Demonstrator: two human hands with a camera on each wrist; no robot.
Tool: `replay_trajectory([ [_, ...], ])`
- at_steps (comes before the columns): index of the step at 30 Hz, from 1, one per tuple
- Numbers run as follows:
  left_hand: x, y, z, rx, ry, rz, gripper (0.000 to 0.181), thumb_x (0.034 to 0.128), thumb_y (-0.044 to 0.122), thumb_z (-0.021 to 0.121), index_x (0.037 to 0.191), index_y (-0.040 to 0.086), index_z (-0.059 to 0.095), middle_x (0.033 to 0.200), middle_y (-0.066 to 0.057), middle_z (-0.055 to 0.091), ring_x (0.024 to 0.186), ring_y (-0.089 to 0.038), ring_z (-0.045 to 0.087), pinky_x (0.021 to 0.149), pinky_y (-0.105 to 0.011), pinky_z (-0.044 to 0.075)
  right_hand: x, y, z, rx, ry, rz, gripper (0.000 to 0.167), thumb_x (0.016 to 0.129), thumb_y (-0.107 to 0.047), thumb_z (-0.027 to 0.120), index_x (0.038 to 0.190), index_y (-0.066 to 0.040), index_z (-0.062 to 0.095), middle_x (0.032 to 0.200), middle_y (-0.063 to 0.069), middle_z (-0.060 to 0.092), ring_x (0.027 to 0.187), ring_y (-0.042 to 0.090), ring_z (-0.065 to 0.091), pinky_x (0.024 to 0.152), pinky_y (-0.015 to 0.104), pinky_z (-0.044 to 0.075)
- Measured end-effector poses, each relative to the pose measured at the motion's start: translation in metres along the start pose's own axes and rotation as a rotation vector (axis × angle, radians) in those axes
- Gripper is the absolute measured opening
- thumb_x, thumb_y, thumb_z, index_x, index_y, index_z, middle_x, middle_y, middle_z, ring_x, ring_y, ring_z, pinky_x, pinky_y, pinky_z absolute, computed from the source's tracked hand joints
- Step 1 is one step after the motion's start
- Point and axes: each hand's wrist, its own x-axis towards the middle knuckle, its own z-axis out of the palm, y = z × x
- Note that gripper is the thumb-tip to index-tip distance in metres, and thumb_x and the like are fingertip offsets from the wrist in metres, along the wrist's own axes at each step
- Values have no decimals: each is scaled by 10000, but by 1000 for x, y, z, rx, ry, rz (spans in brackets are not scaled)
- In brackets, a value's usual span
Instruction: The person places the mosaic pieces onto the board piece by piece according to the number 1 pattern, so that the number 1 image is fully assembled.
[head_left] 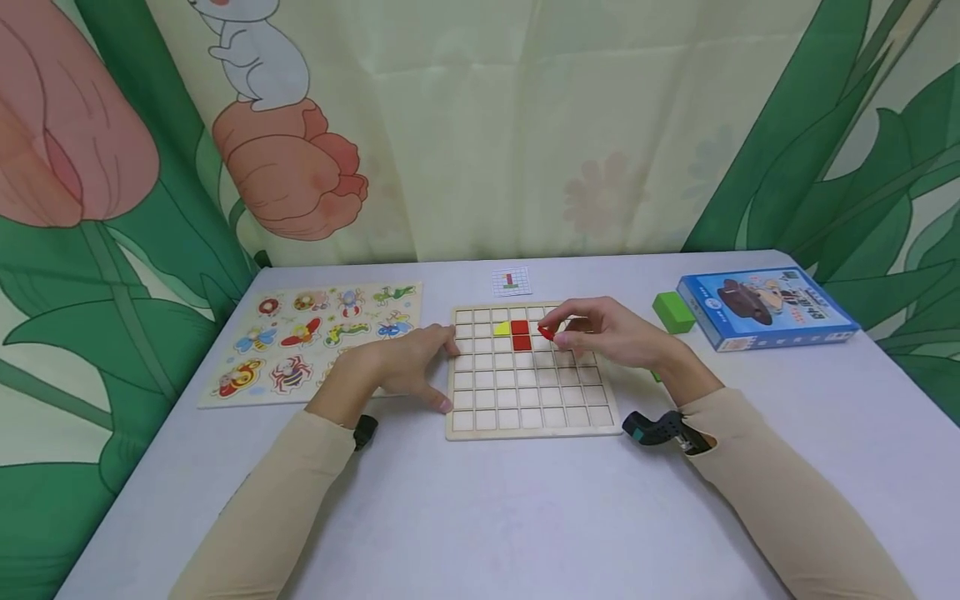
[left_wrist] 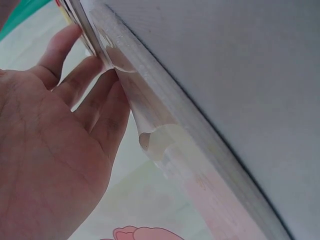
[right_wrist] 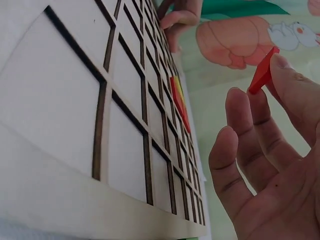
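A wooden grid board lies flat on the table. Two red square tiles sit in its cells one below the other, and a yellow piece lies to the left of the upper one. Above the board's upper right part, my right hand pinches another red tile between thumb and finger, clear of the grid in the right wrist view. My left hand rests at the board's left edge with its fingers spread, thumb near the lower corner. In the left wrist view the fingertips are partly hidden.
Behind the board lies a small pattern card. An insect picture puzzle is on the left, partly under my left arm. Green blocks and a blue box stand on the right. A printed curtain hangs behind the table.
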Motion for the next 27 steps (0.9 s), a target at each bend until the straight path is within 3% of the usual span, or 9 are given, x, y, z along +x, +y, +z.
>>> replay_trajectory([
  [5,-1,0,0,0,-2,-2,757,741,442,926,1303,183,490,1395,-25,478,1308,-195,444,1166,-417,357,5,3,5,-29,-24,2,290,985,-162,709,1270,-109,696,1287,86,640,1024,310,680,897,294,536],
  [9,-2,0,-1,7,2,-5,755,743,436,926,1306,184,491,1397,-24,480,1306,-196,445,1166,-419,358,9,5,9,-78,-35,-4,279,978,-179,720,1253,-138,706,1267,75,638,939,292,660,809,308,538],
  [27,-2,1,-2,15,-4,6,755,756,428,920,1329,175,498,1407,-26,481,1319,-200,446,1170,-425,359,24,-4,26,-301,-77,-8,277,932,-190,781,1202,-161,723,1142,-19,689,932,185,635,860,375,524],
])
